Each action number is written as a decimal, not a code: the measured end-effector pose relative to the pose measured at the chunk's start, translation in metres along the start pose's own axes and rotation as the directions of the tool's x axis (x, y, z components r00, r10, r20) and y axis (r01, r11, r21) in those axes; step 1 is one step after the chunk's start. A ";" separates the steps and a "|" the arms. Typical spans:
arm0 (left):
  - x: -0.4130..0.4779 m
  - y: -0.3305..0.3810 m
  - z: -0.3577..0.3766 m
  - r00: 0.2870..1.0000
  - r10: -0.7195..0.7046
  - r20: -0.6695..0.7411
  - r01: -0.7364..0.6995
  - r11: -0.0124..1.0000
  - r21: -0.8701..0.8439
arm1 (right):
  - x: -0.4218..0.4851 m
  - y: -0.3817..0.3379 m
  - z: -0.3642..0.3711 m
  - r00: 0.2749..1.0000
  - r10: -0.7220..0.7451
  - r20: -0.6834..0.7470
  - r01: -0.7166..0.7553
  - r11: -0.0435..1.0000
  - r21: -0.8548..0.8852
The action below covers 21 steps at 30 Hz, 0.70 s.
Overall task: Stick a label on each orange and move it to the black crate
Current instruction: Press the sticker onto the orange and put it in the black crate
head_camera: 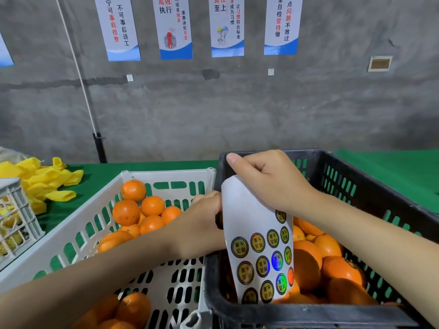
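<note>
Over the green table (pixel 99 172), the right hand (pixel 268 179) pinches the label sheet (pixel 247 210) upright while the left hand (pixel 199 226) pinches its edge, with the oranges (pixel 142 212) just to the left.

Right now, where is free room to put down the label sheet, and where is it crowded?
Free: the white crate's slotted floor, between its far orange pile and near-left oranges; the green cloth right of the black crate. Crowded: the black crate's bottom, full of oranges.

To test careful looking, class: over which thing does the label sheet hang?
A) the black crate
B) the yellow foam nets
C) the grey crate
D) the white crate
A: the label sheet, gripped by the right hand, hangs down into the black crate, in front of its oranges.
</note>
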<state>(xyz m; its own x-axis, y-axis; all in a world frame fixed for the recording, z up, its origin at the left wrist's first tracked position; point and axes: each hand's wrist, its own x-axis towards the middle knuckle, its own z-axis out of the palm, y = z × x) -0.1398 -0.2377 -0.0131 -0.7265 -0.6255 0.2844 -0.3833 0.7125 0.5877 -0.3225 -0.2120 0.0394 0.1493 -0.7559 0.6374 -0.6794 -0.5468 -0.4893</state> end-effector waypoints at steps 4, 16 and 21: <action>0.000 -0.002 -0.004 0.997 0.005 0.075 -0.014 0.993 0.121 | 0.002 0.005 0.000 0.999 0.032 -0.038 -0.032 0.999 -0.006; 0.006 0.016 -0.021 0.978 -0.200 -0.058 0.139 0.836 -0.531 | 0.010 0.021 -0.001 0.971 0.135 -0.196 -0.155 0.984 -0.086; 0.001 0.013 -0.018 0.972 -0.186 -0.146 0.082 0.844 -0.531 | 0.009 0.024 -0.003 0.949 0.145 -0.281 -0.184 0.976 -0.117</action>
<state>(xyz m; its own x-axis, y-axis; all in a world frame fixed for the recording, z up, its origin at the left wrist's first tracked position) -0.1353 -0.2345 0.0084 -0.5515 -0.7867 0.2773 -0.0804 0.3810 0.9211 -0.3399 -0.2310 0.0354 -0.1589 -0.6950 0.7013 -0.7743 -0.3530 -0.5252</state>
